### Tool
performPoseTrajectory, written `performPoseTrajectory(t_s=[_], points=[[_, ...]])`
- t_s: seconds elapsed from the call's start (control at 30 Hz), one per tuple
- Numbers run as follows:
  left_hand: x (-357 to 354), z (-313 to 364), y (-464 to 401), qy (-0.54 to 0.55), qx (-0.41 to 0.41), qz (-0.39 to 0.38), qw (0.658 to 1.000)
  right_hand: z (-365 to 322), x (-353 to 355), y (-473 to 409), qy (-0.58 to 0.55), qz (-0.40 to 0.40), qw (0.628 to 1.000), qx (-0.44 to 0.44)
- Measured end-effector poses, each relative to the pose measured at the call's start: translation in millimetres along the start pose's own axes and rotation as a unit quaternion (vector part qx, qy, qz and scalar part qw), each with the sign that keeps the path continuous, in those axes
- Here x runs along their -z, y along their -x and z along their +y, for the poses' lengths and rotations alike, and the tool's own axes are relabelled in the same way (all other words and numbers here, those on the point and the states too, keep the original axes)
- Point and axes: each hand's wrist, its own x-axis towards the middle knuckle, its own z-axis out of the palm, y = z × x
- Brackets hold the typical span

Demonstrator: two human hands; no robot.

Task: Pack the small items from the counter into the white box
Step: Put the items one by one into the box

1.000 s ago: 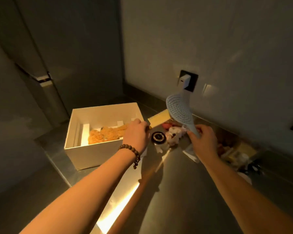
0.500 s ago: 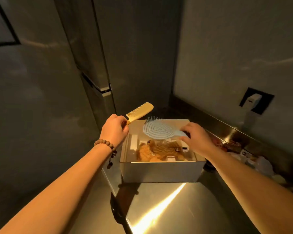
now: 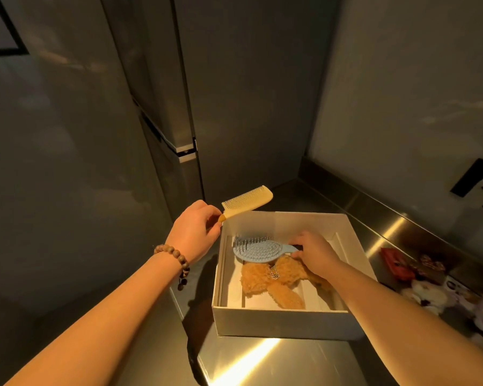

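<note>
- Right hand [image 3: 315, 253]: curled round the handle of the blue hairbrush [image 3: 258, 250], reaching down inside the white box [image 3: 285, 321]; brush head low over the far-left part of the box, bristles pointing away, just beside the plush toy [image 3: 279, 280]. Whether the brush already touches the box floor cannot be told.
- Held by the handle end, probably so the broad head can be laid flat in the free space beyond the toy.
- Left hand [image 3: 197, 232]: pinching the yellow comb [image 3: 248, 201] by its darker handle tip, teeth facing up and away, outside the box at its far-left corner. Likely parked there, waiting until the brush is down.
- Wooden bead bracelet [image 3: 176, 260] on the left wrist.
- Box on the steel counter [image 3: 276, 363], directly between the forearms, near wall towards the body.
- More small items still out on the counter to the right: a red packet [image 3: 396, 263] and a dim, hard-to-read heap [image 3: 441, 296] beyond the right forearm, well apart from both hands.
</note>
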Motion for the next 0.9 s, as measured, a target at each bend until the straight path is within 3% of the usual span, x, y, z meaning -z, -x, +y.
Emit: performPoseTrajectory(t_s=[0.1,0.2,0.27,0.37,0.43,0.47,0.5,0.57,0.63,0.7,0.8,0.9], points=[[-4.9,0.9,-3.6,0.005,-0.002,0.001,1.0,-4.7,4.3,-0.7,0.002,0.014,1.0,-0.01],[-10.5,11.0,-7.0,0.018,-0.01,0.01,1.0,-28.4,24.9,5.2,-0.166,0.066,0.984,0.013],[-15.1,23.6,-8.1,0.036,-0.024,0.012,0.999,-52.8,41.3,11.7,-0.332,0.078,0.94,0.003],[-22.7,45.8,-5.9,0.068,-0.059,0.021,0.996,-79.2,53.5,21.3,-0.534,0.04,0.842,-0.061],[-26.9,57.8,-1.6,0.081,-0.078,0.016,0.994,-85.2,59.5,28.0,-0.615,0.035,0.781,-0.098],[-27.6,61.8,0.6,0.082,-0.084,0.007,0.993,-85.3,63.0,31.3,-0.625,0.045,0.772,-0.106],[-26.7,63.9,2.2,0.081,-0.09,-0.001,0.993,-84.5,66.4,33.6,-0.616,0.06,0.779,-0.099],[-18.5,64.2,1.6,0.089,-0.098,0.022,0.991,-80.2,74.6,36.8,-0.539,0.096,0.836,-0.049],[-1.9,62.3,-4.2,0.119,-0.104,0.078,0.984,-74.8,84.6,40.7,-0.39,0.13,0.911,0.02],[17.6,62.2,-12.7,0.138,-0.12,0.095,0.978,-70.1,93.8,43.8,-0.26,0.133,0.952,0.089],[37.7,68.6,-22.7,0.134,-0.152,0.055,0.978,-69.4,102.2,49.5,-0.144,0.081,0.975,0.15],[40.3,71.8,-27.1,0.076,-0.167,-0.007,0.983,-71.0,102.3,51.7,-0.111,0.058,0.977,0.171]])
